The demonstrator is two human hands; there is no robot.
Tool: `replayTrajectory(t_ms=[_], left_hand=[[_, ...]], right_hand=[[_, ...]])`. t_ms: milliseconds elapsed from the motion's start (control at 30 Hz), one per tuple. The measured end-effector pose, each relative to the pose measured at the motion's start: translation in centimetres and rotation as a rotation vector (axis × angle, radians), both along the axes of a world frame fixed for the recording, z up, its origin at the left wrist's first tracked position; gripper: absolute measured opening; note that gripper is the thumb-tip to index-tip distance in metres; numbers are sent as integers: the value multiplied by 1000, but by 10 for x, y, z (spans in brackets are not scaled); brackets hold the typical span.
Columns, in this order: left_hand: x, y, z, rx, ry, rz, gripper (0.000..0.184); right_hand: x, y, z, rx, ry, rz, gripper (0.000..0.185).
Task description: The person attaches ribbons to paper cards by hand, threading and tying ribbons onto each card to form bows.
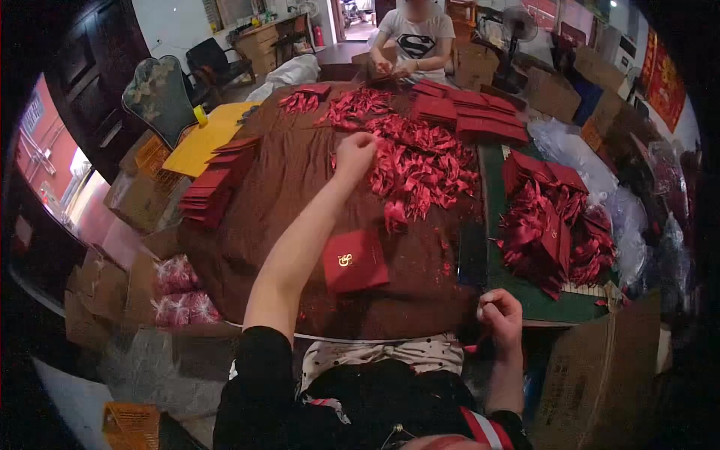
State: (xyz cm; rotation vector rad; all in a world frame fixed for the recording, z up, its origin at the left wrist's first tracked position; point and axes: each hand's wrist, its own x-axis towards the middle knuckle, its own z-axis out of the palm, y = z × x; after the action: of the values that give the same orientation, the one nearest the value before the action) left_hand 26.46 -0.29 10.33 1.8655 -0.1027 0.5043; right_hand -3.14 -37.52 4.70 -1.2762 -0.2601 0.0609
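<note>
My left hand [355, 155] is stretched out over the table at the left edge of a heap of red ribbons [424, 161]. Its fingers are curled together, and what they hold, if anything, is hidden. Below that forearm a flat red card or box [355, 261] with a gold emblem lies on the brown cloth [277, 187]. Off the table's front right edge, my right hand [501, 319] is closed with thumb and forefinger pinched. I cannot make out what is in it; a small bit of red shows just below, near the wrist.
Stacked red folders [217, 180] stand at the left, with more [469, 112] at the far right. A pile of beribboned red pieces [555, 232] covers the green side surface [517, 304]. Opposite sits another person [416, 45], hands at work. Cardboard boxes [600, 367] flank the table.
</note>
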Motion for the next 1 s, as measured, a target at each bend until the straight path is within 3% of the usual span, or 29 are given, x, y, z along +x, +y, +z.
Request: replayTrajectory(t_ms=[33,100,133,233,300,367,467,500,667,733,833,867,933,1000], left_hand=[[11,3,4,-114,-71,-50,21],[14,8,14,-236,77,-355,39],[7,4,17,-104,181,-391,65],[-43,14,6,549,-14,-312,93],[-97,28,-17,792,-31,-126,92],[-160,34,-42,841,128,131,92],[-226,40,-82,893,295,410,96],[-238,40,-88,876,356,395,94],[-248,36,-120,669,345,389,81],[-242,31,-123,595,352,361,71],[-241,25,-127,428,140,295,56],[-241,22,-124,429,144,288,56],[-244,18,-117,84,312,224,51],[-247,15,-118,58,332,231,49]], right_hand=[[-1,0,1,5,39,-1,10],[1,9,-1,-28,83,-67,10],[4,14,-7,32,84,-55,11],[6,26,-14,10,159,-21,15],[9,38,-23,-112,150,-1,18],[14,47,-39,-125,171,31,17],[26,73,-32,-345,80,84,13],[36,84,-35,-380,-70,80,12],[62,142,-26,-437,-41,157,10],[77,158,-33,-541,-216,120,12],[91,182,-37,-593,-299,5,16],[95,188,-30,-651,-289,-13,16],[106,199,-39,-682,-396,-48,17],[111,212,-42,-662,-537,-145,15]])
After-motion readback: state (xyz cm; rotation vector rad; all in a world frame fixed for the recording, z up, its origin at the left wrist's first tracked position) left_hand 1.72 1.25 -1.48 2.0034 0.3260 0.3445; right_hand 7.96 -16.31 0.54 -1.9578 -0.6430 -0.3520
